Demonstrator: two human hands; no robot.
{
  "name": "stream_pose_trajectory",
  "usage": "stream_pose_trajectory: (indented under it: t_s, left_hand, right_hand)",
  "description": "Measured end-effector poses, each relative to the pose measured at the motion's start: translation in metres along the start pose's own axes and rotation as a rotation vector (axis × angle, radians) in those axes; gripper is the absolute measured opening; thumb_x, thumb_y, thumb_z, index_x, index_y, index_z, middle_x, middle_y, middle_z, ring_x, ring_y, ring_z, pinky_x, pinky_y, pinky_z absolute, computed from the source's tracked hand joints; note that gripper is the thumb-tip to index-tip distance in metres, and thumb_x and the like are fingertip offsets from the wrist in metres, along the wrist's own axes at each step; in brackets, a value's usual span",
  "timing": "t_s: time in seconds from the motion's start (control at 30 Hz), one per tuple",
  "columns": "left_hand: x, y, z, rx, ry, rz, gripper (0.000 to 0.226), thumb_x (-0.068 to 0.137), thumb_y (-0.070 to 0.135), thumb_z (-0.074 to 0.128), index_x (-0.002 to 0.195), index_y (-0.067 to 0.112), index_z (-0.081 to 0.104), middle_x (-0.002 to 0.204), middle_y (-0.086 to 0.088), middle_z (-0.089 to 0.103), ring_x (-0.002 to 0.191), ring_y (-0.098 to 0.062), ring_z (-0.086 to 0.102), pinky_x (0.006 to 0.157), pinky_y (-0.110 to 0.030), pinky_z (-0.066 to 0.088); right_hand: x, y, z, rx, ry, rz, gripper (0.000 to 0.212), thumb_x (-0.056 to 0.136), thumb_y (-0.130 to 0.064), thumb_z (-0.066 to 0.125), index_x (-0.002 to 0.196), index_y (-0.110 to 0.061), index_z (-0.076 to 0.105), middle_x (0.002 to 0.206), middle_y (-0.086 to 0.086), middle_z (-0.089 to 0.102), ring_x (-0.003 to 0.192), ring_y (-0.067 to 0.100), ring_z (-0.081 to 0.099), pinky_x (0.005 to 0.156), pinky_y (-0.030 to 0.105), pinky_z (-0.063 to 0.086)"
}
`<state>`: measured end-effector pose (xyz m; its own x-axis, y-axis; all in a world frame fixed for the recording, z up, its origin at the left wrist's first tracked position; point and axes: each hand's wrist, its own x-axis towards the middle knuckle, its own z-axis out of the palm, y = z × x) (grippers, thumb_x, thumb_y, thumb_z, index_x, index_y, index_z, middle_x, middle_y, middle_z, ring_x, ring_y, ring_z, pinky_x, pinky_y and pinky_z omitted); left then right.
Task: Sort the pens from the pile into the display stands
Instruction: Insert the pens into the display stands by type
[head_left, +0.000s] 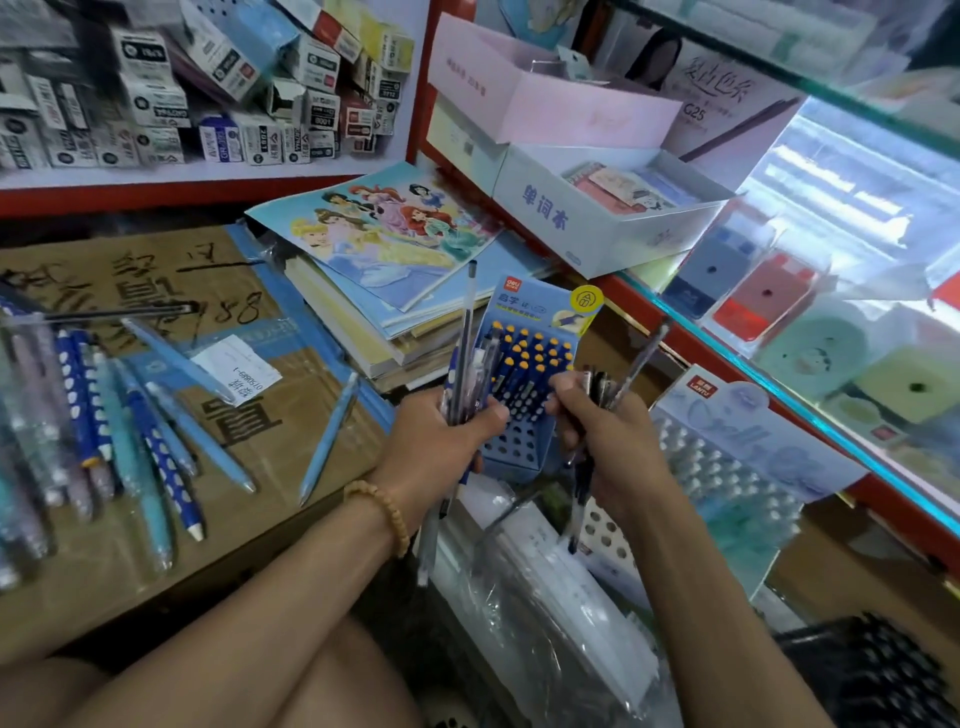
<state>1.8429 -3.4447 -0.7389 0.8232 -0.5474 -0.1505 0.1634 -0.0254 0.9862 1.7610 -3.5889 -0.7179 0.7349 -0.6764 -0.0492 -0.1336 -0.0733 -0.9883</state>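
Note:
My left hand (441, 441) grips a bunch of pens (467, 343) upright, just left of a blue display stand (524, 452). That stand holds several dark blue pens with yellow caps (535, 353) in its upper rows; its lower holes are open. My right hand (602, 426) holds another bunch of dark pens (623, 374) at the stand's right side. A second, pale blue display stand (727, 467) with clear pens stands further right. A pile of blue pens (104, 415) lies on the cardboard box at the left.
The cardboard box (249, 519) fills the left. A stack of notebooks (384, 234) lies behind the stands. A red-edged glass counter (779, 395) runs along the right. Plastic-wrapped packs (545, 597) lie below my hands. Shelves of small boxes (182, 93) are at the back.

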Motion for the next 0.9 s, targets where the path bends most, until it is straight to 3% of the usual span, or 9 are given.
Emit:
stream_pose_trajectory:
  t_s: [0.13,0.2,0.27,0.33,0.47,0.57,0.67,0.77,0.9]
  left_hand:
    - [0.0,0.014,-0.002,-0.027,0.017,0.095,0.008,0.084,0.021,0.074,0.078,0.021,0.07,0.074,-0.018,0.071,0.047,-0.015,0.056,0.06,-0.039,0.056]
    - [-0.005,0.019,0.0,-0.03,-0.022,0.115,0.009,0.083,0.016,0.075,0.077,0.019,0.07,0.077,-0.018,0.072,0.046,-0.015,0.055,0.055,-0.034,0.055]
    - [-0.011,0.022,0.006,-0.013,-0.063,0.109,0.007,0.083,0.012,0.075,0.079,0.014,0.07,0.067,-0.011,0.069,0.044,-0.013,0.055,0.047,-0.025,0.048]
    - [-0.016,0.021,0.011,-0.015,-0.059,0.103,0.008,0.082,0.01,0.076,0.08,0.013,0.069,0.064,-0.005,0.067,0.044,-0.013,0.055,0.048,-0.024,0.047]
    - [-0.024,0.022,0.016,-0.066,-0.078,0.084,0.005,0.084,0.006,0.073,0.086,0.008,0.069,0.079,-0.016,0.073,0.043,-0.014,0.052,0.051,-0.027,0.051]
    - [-0.032,0.025,0.022,-0.102,-0.099,0.081,0.005,0.085,0.004,0.071,0.088,0.006,0.068,0.078,-0.013,0.074,0.042,-0.013,0.051,0.047,-0.023,0.048]
    - [-0.039,0.026,0.023,-0.151,-0.072,0.068,0.006,0.082,0.005,0.074,0.086,0.008,0.069,0.078,-0.011,0.074,0.043,-0.011,0.053,0.045,-0.019,0.046]
    - [-0.049,0.025,0.027,-0.152,-0.114,0.077,0.007,0.081,0.004,0.074,0.086,0.005,0.07,0.076,-0.01,0.073,0.046,-0.015,0.052,0.046,-0.02,0.046]
    - [-0.064,0.023,0.047,-0.142,-0.181,0.094,0.008,0.082,0.003,0.073,0.087,0.005,0.067,0.079,-0.017,0.069,0.04,-0.012,0.049,0.045,-0.022,0.046]
  right_hand:
    - [-0.028,0.001,-0.007,-0.448,-0.256,-0.033,0.026,0.097,-0.012,0.059,0.073,-0.005,0.059,0.057,-0.002,0.056,0.049,0.009,0.045,0.051,0.025,0.037]
    - [-0.042,0.003,-0.005,-0.524,-0.356,0.006,0.027,0.097,-0.011,0.059,0.07,-0.009,0.058,0.053,-0.006,0.055,0.045,0.008,0.043,0.044,0.022,0.036]
    - [-0.055,0.005,-0.002,-0.57,-0.379,0.015,0.024,0.096,-0.01,0.059,0.072,-0.006,0.059,0.054,-0.003,0.055,0.042,0.008,0.041,0.039,0.018,0.034]
    - [-0.065,0.006,-0.001,-0.586,-0.37,-0.006,0.02,0.094,-0.009,0.06,0.075,-0.003,0.06,0.055,-0.003,0.055,0.039,0.005,0.042,0.038,0.017,0.035]
    - [-0.079,0.003,-0.007,-0.608,-0.398,-0.021,0.016,0.093,-0.006,0.06,0.08,0.004,0.061,0.058,-0.001,0.054,0.04,0.002,0.044,0.041,0.013,0.033]
    - [-0.091,0.003,-0.015,-0.565,-0.315,-0.081,0.031,0.087,-0.031,0.074,0.08,-0.003,0.062,0.054,-0.005,0.048,0.044,0.004,0.041,0.046,0.018,0.035]
    - [-0.103,-0.004,-0.028,-0.347,-0.077,-0.149,0.053,0.078,-0.051,0.07,0.072,0.0,0.061,0.052,0.0,0.046,0.047,0.009,0.041,0.048,0.016,0.033]
    - [-0.112,-0.017,-0.042,-0.206,0.001,-0.21,0.032,0.079,-0.037,0.074,0.076,-0.005,0.071,0.052,-0.007,0.056,0.047,0.004,0.048,0.051,0.014,0.039]
    - [-0.12,-0.022,-0.056,-0.299,-0.03,-0.195,0.01,0.078,-0.015,0.082,0.078,-0.013,0.072,0.056,-0.009,0.061,0.051,0.004,0.053,0.052,0.019,0.045]
